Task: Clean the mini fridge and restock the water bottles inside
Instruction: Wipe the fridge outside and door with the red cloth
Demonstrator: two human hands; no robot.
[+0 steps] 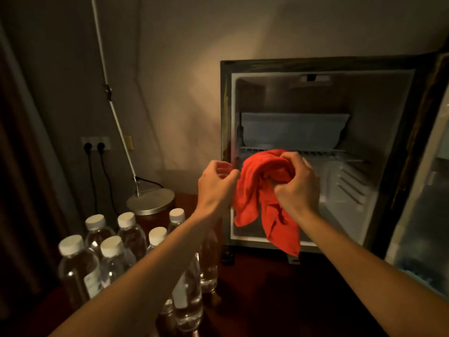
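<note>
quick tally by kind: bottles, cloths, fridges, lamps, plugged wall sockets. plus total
Water bottles: 6 with caps showing, beside the fridge; more may sit behind the left forearm
Red cloth: 1, gripped by right hand; left hand at its edge
Mini fridge: 1, door open
Floor lamp: 1
Plugged wall sockets: 2
Total: 11

A dark reddish wooden surface (255,295), possibly a tabletop, carried the open mini fridge (315,66) at the back right, a cluster of upright white-capped water bottles (80,268) at the front left, and a round metal lamp base (150,200) behind them.
</note>
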